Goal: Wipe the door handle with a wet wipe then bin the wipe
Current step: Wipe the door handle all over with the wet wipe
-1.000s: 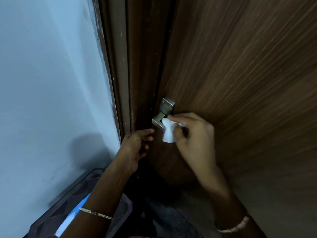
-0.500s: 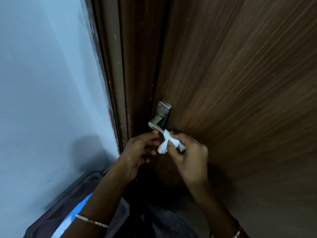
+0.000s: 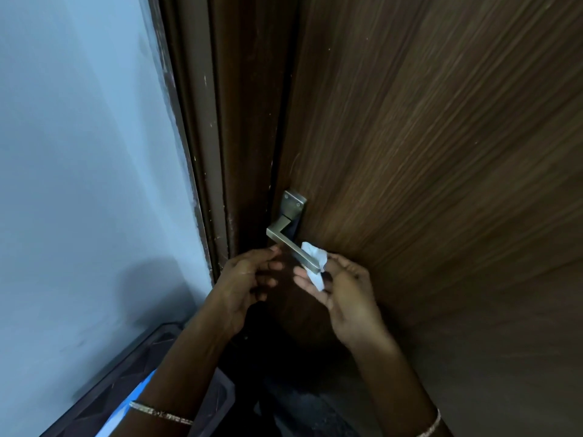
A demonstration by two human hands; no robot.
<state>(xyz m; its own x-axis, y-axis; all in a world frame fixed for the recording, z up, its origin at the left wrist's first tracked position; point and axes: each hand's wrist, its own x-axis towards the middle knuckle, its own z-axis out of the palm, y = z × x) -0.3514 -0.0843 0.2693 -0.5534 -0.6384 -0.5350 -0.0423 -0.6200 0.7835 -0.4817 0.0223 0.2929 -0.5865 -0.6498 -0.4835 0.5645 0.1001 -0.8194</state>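
Note:
A metal lever door handle (image 3: 285, 236) on a square plate sits at the left edge of the dark wooden door (image 3: 441, 152). My right hand (image 3: 344, 290) pinches a crumpled white wet wipe (image 3: 314, 263) against the free end of the lever, from below. My left hand (image 3: 249, 279) hovers just left of it, under the lever's bend, fingers loosely curled and holding nothing; its fingertips are close to the handle.
The brown door frame (image 3: 208, 152) runs up beside a pale blue wall (image 3: 79, 152). A black bin (image 3: 151, 376) with a blue lining stands on the floor at the lower left, under my left forearm.
The right hand slid the wipe down along the lever from near the plate to its end. The left hand rose closer to the handle.

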